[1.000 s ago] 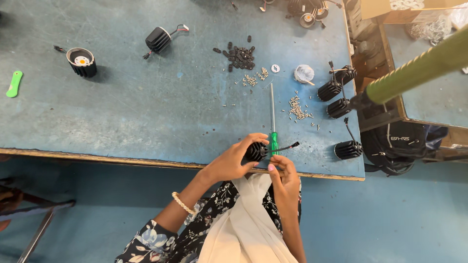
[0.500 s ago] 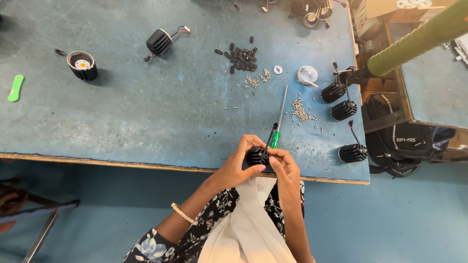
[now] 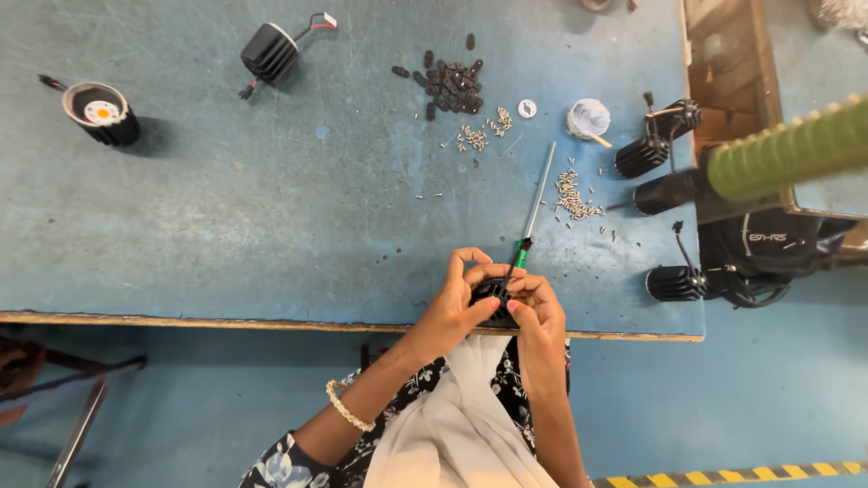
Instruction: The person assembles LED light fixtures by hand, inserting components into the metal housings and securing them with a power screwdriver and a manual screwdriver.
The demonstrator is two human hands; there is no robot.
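Black finned lamp body (image 3: pixel 493 303) sits gripped between left hand (image 3: pixel 457 303) and right hand (image 3: pixel 535 305).

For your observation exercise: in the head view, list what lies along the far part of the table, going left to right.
Round black lamp housing with a white centre → black finned part with wires → pile of small black pieces → small white ring → white cup.

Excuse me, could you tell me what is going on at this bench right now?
A person holds a small black finned housing in both hands, left hand and right hand, at the near edge of the blue table. A green-handled screwdriver lies just beyond it. Screws, small black parts and more housings lie around.
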